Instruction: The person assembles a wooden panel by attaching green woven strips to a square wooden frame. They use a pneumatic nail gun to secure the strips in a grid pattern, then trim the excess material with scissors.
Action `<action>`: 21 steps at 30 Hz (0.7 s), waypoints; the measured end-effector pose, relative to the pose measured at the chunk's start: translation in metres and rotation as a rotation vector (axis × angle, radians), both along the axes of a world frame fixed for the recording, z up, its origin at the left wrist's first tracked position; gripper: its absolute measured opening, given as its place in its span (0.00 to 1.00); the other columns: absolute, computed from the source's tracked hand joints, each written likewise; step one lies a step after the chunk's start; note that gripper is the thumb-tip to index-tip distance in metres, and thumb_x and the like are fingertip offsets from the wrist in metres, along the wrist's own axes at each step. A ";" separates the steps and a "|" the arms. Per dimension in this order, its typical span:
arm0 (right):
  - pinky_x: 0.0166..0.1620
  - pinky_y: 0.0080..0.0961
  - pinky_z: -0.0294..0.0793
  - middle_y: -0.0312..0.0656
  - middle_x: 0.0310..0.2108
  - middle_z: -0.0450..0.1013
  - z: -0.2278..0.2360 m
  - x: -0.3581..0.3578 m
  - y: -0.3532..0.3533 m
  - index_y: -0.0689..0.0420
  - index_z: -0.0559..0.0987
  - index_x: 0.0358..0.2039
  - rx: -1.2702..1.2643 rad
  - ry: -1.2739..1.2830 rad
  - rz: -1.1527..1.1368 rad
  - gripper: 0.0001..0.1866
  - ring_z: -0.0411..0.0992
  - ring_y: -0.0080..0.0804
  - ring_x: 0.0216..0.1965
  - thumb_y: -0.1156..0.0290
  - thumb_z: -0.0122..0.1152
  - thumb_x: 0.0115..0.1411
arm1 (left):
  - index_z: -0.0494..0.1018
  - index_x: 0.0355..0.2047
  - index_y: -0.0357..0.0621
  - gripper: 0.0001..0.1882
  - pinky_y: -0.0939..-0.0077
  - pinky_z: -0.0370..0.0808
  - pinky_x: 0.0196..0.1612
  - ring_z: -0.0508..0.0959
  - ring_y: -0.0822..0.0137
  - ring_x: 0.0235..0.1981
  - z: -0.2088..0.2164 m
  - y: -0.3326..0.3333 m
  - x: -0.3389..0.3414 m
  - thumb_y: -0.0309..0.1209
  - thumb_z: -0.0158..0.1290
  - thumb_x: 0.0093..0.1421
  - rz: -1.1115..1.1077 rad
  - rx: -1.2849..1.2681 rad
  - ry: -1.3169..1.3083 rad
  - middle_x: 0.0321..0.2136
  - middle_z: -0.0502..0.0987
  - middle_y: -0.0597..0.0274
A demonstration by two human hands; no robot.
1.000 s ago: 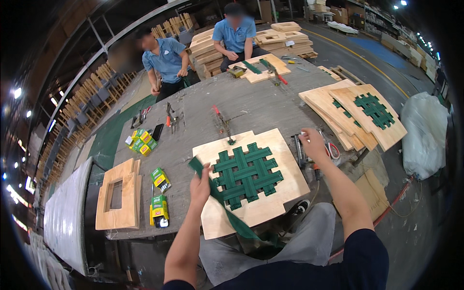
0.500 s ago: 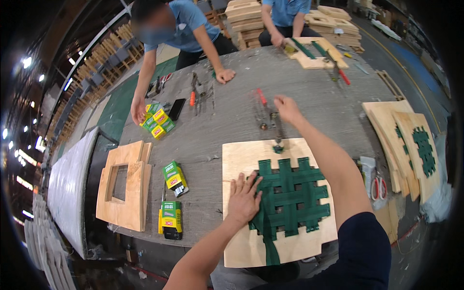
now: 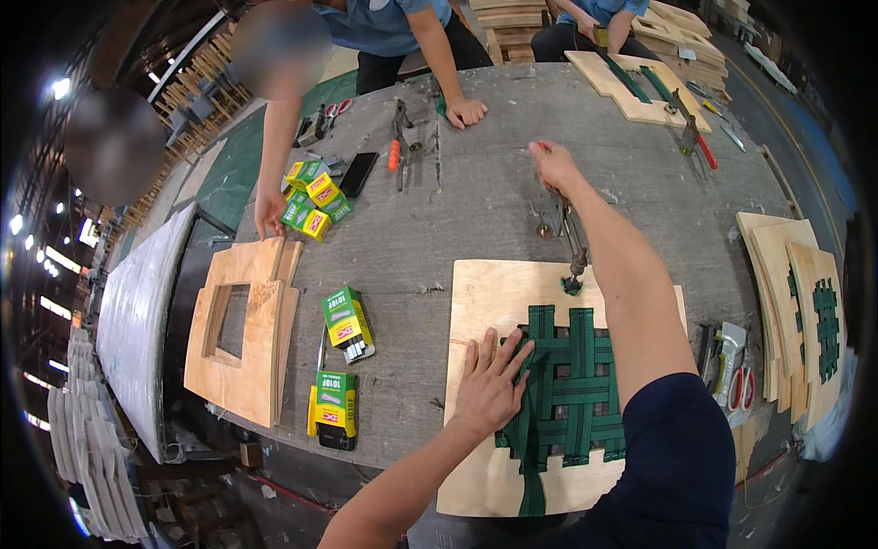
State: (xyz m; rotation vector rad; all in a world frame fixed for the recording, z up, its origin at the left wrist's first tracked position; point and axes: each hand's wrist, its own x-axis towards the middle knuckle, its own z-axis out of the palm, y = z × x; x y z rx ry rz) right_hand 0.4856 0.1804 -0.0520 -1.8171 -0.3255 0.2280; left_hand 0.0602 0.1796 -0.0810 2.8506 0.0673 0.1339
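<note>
Much of the left hand (image 3: pixel 489 395) is lying spread on the green-webbed wooden panel (image 3: pixel 483 291) at the table (image 3: pixel 402 274) edge, the right hand (image 3: pixel 556 166) is apparently gripping a red-handled tool (image 3: pixel 573 240), and any left-palm slip could be skewing the loose strap (image 3: pixel 532 492).

A grey table (image 3: pixel 421 229) spreads beneath the left grip (image 3: pixel 491 384) and the right grip (image 3: pixel 553 165). Well to the left of the left grip stands a pale wrapped panel (image 3: pixel 142 329); beyond it, a green floor strip (image 3: pixel 222 172) runs near a row of wooden-framed seats (image 3: pixel 203 102). White lamps (image 3: pixel 60 88) glow farthest left. Bluish-grey floor (image 3: pixel 779 102) stretches right of the right grip, past the table.
</note>
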 end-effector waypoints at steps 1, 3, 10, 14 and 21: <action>0.23 0.31 0.70 0.38 0.24 0.71 0.017 -0.003 0.000 0.62 0.74 0.48 0.047 -0.046 0.039 0.22 0.69 0.27 0.19 0.54 0.62 0.69 | 0.60 0.73 0.60 0.31 0.40 0.47 0.74 0.51 0.44 0.75 -0.001 0.000 0.000 0.41 0.49 0.70 0.005 0.002 0.004 0.76 0.52 0.66; 0.24 0.30 0.71 0.37 0.24 0.72 0.056 -0.004 0.001 0.61 0.73 0.47 0.131 -0.126 0.103 0.22 0.70 0.26 0.21 0.52 0.61 0.69 | 0.61 0.72 0.60 0.30 0.41 0.47 0.74 0.51 0.44 0.75 -0.002 -0.002 -0.002 0.42 0.49 0.70 0.017 0.011 0.031 0.75 0.53 0.66; 0.33 0.22 0.69 0.35 0.31 0.74 0.088 -0.038 -0.070 0.53 0.76 0.44 0.182 -0.141 0.366 0.24 0.67 0.19 0.29 0.44 0.48 0.74 | 0.63 0.71 0.59 0.28 0.42 0.46 0.75 0.52 0.46 0.75 0.002 -0.014 -0.001 0.39 0.48 0.71 -0.004 -0.024 -0.024 0.73 0.59 0.64; 0.55 0.39 0.74 0.53 0.51 0.78 0.113 -0.088 -0.089 0.63 0.76 0.56 -0.059 -0.256 0.160 0.30 0.76 0.48 0.53 0.47 0.55 0.70 | 0.64 0.70 0.56 0.26 0.47 0.45 0.76 0.53 0.47 0.75 0.005 -0.014 -0.004 0.38 0.45 0.72 0.039 0.029 0.013 0.72 0.60 0.64; 0.56 0.33 0.76 0.49 0.55 0.77 0.057 -0.228 -0.272 0.62 0.73 0.62 0.108 -0.148 0.173 0.26 0.77 0.36 0.54 0.58 0.57 0.71 | 0.66 0.69 0.51 0.26 0.47 0.45 0.76 0.53 0.47 0.75 0.002 -0.016 -0.005 0.40 0.44 0.73 0.057 0.006 -0.017 0.73 0.59 0.64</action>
